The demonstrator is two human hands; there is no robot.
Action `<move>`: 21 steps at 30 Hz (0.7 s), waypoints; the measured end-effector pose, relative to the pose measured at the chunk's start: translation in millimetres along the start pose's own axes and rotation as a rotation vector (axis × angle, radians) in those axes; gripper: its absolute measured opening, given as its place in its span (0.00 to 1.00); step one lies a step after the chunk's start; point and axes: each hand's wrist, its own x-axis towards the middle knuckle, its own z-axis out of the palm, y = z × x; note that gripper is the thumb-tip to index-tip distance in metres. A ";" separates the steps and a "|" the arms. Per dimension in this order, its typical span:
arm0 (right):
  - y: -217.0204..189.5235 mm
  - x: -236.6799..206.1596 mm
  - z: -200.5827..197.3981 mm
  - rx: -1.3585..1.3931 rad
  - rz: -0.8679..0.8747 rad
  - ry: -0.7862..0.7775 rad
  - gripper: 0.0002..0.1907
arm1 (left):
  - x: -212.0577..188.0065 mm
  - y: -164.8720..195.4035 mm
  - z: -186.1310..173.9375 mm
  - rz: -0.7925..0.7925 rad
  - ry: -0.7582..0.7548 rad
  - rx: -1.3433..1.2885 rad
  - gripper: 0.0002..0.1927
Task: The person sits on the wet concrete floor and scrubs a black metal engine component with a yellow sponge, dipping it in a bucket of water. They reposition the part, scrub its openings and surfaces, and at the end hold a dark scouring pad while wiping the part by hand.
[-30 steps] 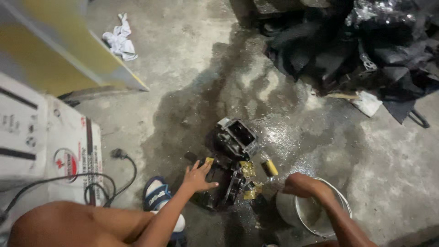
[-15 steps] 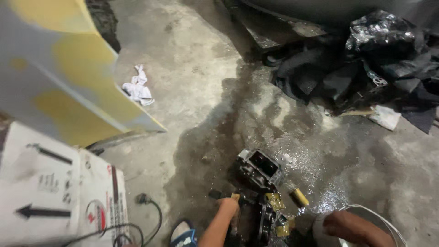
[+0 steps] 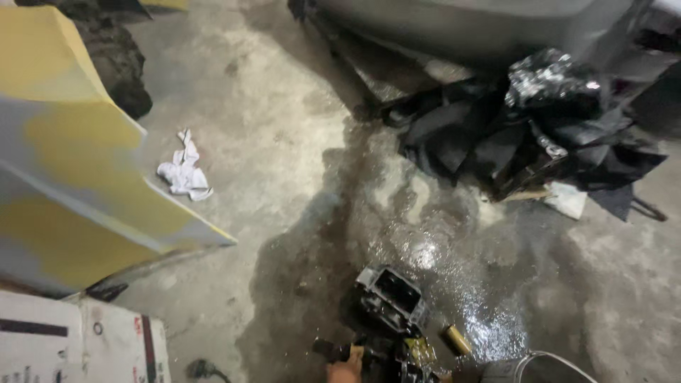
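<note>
A dark, greasy metal engine part (image 3: pixel 390 301) with a square opening lies on wet concrete at the bottom centre. Only a small piece of my left hand (image 3: pixel 345 370) shows at the bottom edge, touching the lower side of that part beside some yellowish bits (image 3: pixel 420 350). Its fingers are cut off by the frame. A yellow-handled tool (image 3: pixel 457 340) lies just right of the part. My right hand is out of view.
The rim of a metal bowl (image 3: pixel 560 362) shows at the bottom right. A white rag (image 3: pixel 183 174) lies on the floor near a yellow-grey panel (image 3: pixel 71 177). A white cardboard box (image 3: pixel 78 347) sits bottom left. Crumpled black plastic sheeting (image 3: pixel 539 135) fills the upper right.
The view has tilted upward, so both arms slid down out of frame. The right hand has left the picture and only a bit of the left hand remains on the part.
</note>
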 end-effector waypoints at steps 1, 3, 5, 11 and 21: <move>-1.3 -0.4 0.9 -0.007 -0.005 0.020 0.19 | 0.0 0.0 -2.3 0.012 0.013 -0.003 0.63; 5.5 -23.6 43.7 0.017 0.008 0.059 0.20 | -1.9 2.0 -4.2 0.054 0.044 -0.007 0.61; 2.6 -47.6 86.8 0.052 -0.002 0.095 0.21 | -8.2 5.9 -3.4 0.087 0.079 -0.010 0.59; -50.1 -59.3 89.4 0.123 0.037 0.163 0.19 | -56.1 2.8 11.4 0.096 0.238 -0.120 0.54; -70.8 -87.1 66.3 1.562 -0.033 -0.076 0.09 | -106.4 -8.1 44.9 0.229 0.341 -0.273 0.50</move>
